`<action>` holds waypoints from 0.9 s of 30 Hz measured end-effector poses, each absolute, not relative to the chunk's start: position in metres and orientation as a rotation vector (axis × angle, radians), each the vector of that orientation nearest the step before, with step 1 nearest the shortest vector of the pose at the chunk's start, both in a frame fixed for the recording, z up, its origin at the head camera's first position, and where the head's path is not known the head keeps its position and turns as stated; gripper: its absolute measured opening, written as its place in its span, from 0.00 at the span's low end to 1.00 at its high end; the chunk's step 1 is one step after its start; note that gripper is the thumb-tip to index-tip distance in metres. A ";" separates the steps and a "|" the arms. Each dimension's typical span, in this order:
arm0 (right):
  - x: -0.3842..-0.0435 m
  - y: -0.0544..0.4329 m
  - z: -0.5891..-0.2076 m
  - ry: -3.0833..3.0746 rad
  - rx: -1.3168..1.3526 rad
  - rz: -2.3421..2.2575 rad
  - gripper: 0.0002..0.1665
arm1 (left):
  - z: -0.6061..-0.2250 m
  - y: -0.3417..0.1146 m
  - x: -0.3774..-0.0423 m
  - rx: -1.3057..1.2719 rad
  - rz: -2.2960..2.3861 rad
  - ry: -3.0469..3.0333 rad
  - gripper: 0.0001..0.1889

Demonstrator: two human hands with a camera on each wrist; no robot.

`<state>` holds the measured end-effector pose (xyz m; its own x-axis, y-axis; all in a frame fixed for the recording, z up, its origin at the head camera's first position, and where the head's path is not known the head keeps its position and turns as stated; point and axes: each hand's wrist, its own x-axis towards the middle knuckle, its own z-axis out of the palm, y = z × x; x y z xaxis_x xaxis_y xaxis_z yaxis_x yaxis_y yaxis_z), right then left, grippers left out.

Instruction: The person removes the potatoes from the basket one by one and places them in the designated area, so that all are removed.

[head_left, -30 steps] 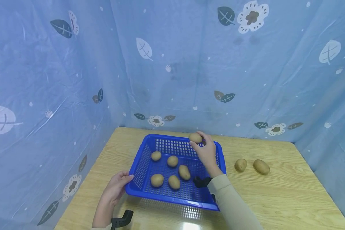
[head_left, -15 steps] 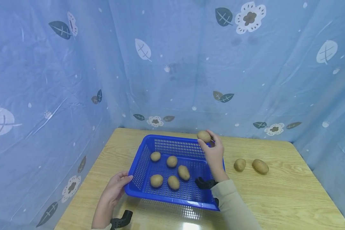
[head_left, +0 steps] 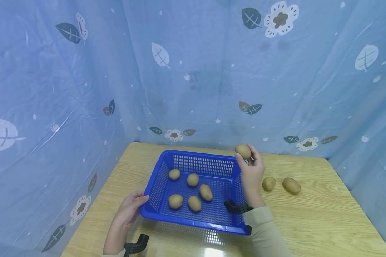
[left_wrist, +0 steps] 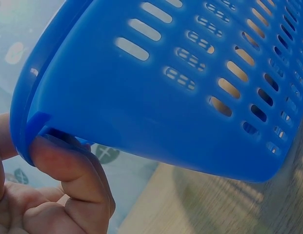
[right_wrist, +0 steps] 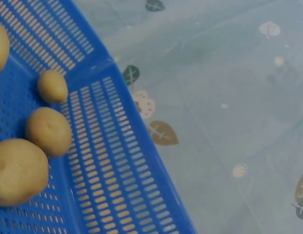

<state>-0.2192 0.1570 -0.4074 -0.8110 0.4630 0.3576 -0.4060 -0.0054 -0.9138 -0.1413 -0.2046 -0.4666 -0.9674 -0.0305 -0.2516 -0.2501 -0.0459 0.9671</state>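
A blue plastic basket [head_left: 193, 223] stands on the table with several potatoes [head_left: 192, 180] lying on its floor. My left hand [head_left: 130, 208] holds the basket's left rim, thumb on top. Close up in the left wrist view, the fingers [left_wrist: 63, 158] curl under that rim [left_wrist: 24, 97]. Over the far right corner of the basket, my right hand [head_left: 253, 175] grips a potato [head_left: 243, 151] between thumb and fingers. The right wrist view shows neither that hand nor its potato, only the basket wall [right_wrist: 112, 156] and several potatoes [right_wrist: 49, 131] inside.
Two more potatoes lie on the wooden table [head_left: 325, 214] to the right of the basket: a rounder potato [head_left: 268, 184] and a longer potato [head_left: 291, 186]. A blue patterned curtain [head_left: 206, 78] hangs behind the table and along its left side.
My right hand has moved rightward with its potato, from above the basket's back rim to its far right corner. The left hand stays at the rim, and the other potatoes have not moved.
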 end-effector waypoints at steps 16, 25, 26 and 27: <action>-0.208 0.191 -0.401 -1.485 -0.111 1.892 0.30 | -0.465 -0.206 -0.142 -0.270 2.133 2.055 0.19; -0.199 0.216 -0.406 -1.391 -0.146 1.963 0.31 | -0.466 -0.208 -0.141 -0.246 2.146 2.039 0.18; -0.197 0.219 -0.407 -1.378 -0.159 1.968 0.31 | -0.466 -0.208 -0.141 -0.241 2.145 2.037 0.18; -0.195 0.222 -0.408 -1.371 -0.173 1.969 0.31 | -0.466 -0.208 -0.141 -0.238 2.142 2.036 0.18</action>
